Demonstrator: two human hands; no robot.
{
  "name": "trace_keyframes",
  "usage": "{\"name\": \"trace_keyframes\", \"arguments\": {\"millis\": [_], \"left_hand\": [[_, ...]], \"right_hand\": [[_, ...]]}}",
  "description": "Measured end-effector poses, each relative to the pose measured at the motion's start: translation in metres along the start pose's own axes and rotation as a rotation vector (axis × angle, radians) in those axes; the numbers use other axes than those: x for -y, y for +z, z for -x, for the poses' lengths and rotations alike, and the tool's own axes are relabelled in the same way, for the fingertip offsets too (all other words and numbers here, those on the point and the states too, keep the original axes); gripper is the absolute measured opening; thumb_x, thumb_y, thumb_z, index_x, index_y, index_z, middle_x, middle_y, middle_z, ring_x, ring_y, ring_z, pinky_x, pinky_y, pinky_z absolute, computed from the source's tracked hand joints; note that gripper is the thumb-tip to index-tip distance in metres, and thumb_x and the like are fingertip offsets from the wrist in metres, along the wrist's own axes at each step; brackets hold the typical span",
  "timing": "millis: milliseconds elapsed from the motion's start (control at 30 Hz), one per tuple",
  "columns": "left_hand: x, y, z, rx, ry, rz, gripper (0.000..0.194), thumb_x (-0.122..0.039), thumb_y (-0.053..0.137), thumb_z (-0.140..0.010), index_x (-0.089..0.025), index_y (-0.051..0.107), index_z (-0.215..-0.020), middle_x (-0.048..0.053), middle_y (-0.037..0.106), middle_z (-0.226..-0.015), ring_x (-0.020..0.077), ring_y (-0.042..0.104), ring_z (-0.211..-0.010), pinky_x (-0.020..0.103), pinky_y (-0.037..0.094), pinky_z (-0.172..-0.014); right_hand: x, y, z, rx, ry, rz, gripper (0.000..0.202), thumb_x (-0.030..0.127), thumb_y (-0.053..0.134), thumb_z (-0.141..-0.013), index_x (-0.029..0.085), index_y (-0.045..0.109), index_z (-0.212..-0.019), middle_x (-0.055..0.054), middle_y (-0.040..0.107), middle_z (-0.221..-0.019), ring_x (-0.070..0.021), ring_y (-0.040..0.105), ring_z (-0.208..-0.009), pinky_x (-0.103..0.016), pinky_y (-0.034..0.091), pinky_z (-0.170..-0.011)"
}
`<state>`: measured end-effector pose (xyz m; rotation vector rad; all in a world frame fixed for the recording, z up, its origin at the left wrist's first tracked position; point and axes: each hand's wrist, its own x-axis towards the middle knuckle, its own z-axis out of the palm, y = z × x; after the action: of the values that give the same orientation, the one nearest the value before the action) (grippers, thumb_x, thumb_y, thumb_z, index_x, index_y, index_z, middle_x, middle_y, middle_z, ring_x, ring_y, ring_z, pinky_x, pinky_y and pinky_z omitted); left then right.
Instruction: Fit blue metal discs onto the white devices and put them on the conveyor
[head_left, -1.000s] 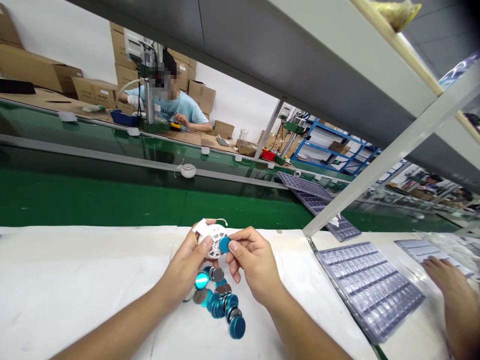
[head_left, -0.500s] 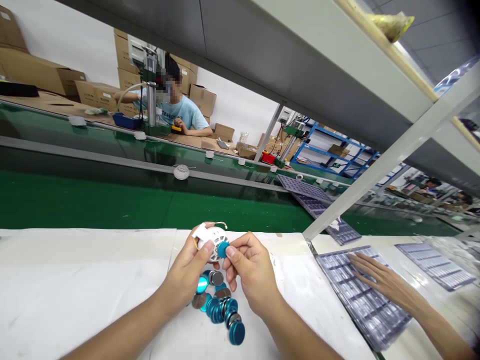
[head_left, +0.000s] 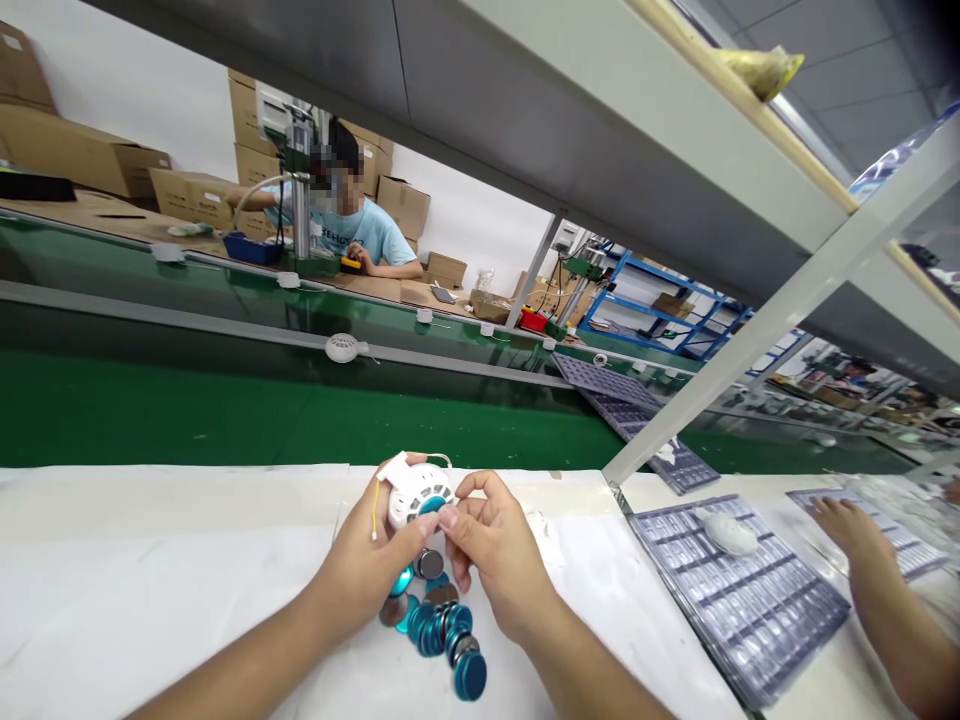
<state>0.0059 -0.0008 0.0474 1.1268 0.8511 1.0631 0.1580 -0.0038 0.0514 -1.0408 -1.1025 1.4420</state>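
Note:
My left hand [head_left: 364, 565] is closed around a white round vented plastic housing [head_left: 406, 492], which looks like a small fan shell with thin wires trailing from it. A blue round disc [head_left: 433, 505] lies against the middle of the housing's vented face. At its edge, my right hand [head_left: 501, 555] pinches the disc with thumb and fingers, and my left thumb touches near it too. Just below both hands, several loose blue and silver discs [head_left: 429, 630] lie heaped and overlapping on the white table cover [head_left: 187, 580].
Right of the post stands a clear compartment tray [head_left: 739, 600] with a white piece [head_left: 727, 533] on it. Another person's hand [head_left: 855, 530] is over a farther tray. Beyond the table runs a green conveyor [head_left: 187, 410] carrying white parts. A grey shelf [head_left: 510, 130] hangs overhead.
The blue disc has moved from the housing's side onto its middle, and the housing has turned slightly. The neighbouring hand moved right, and a white piece now lies on the near tray.

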Motion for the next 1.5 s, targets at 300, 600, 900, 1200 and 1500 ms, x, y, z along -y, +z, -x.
{"name": "trace_keyframes", "arguments": {"millis": [300,600,900,1200,1500], "left_hand": [[-0.011,0.005,0.012,0.257,0.024,-0.019,0.045,-0.054,0.070,-0.078,-0.022,0.056,-0.108,-0.004,0.051,-0.072,0.0111,0.042,-0.057,0.022,0.035,-0.048],[-0.024,0.016,0.023,0.118,0.135,-0.201,0.043,-0.051,0.062,-0.082,-0.025,0.060,-0.117,0.003,0.060,-0.092,0.0230,0.057,-0.081,0.030,0.047,-0.066],[-0.032,0.019,0.023,0.127,0.098,-0.180,0.037,-0.052,0.059,-0.083,-0.023,0.056,-0.107,-0.001,0.056,-0.079,0.0168,0.050,-0.066,0.029,0.044,-0.061],[-0.020,0.010,0.019,0.307,-0.022,-0.078,0.048,-0.062,0.053,-0.087,-0.023,0.044,-0.114,-0.003,0.051,-0.075,0.0139,0.046,-0.061,0.025,0.040,-0.052],[-0.017,0.019,0.025,0.156,0.085,-0.042,0.049,-0.053,0.062,-0.083,-0.024,0.051,-0.120,-0.002,0.054,-0.073,0.0122,0.043,-0.057,0.021,0.036,-0.044]], "right_hand": [[-0.005,0.001,0.015,0.308,-0.246,-0.228,0.053,0.045,0.072,-0.082,0.023,0.058,-0.128,-0.007,0.064,-0.106,-0.0236,0.064,-0.090,-0.034,0.051,-0.077],[-0.007,0.002,0.016,0.322,-0.292,-0.316,0.051,0.044,0.074,-0.078,0.025,0.061,-0.124,-0.006,0.063,-0.109,-0.0241,0.063,-0.094,-0.036,0.049,-0.083],[-0.004,0.008,0.023,0.366,-0.225,-0.270,0.066,0.049,0.075,-0.078,0.025,0.048,-0.133,-0.007,0.065,-0.094,-0.0223,0.066,-0.072,-0.037,0.056,-0.063],[-0.010,0.018,0.027,0.178,-0.213,-0.208,0.067,0.057,0.074,-0.076,0.022,0.045,-0.125,-0.001,0.061,-0.079,-0.0152,0.058,-0.055,-0.030,0.054,-0.049],[0.000,0.020,0.034,0.137,-0.258,-0.073,0.072,0.070,0.069,-0.073,0.022,0.052,-0.124,-0.003,0.061,-0.080,-0.0185,0.058,-0.058,-0.033,0.054,-0.052]]}}
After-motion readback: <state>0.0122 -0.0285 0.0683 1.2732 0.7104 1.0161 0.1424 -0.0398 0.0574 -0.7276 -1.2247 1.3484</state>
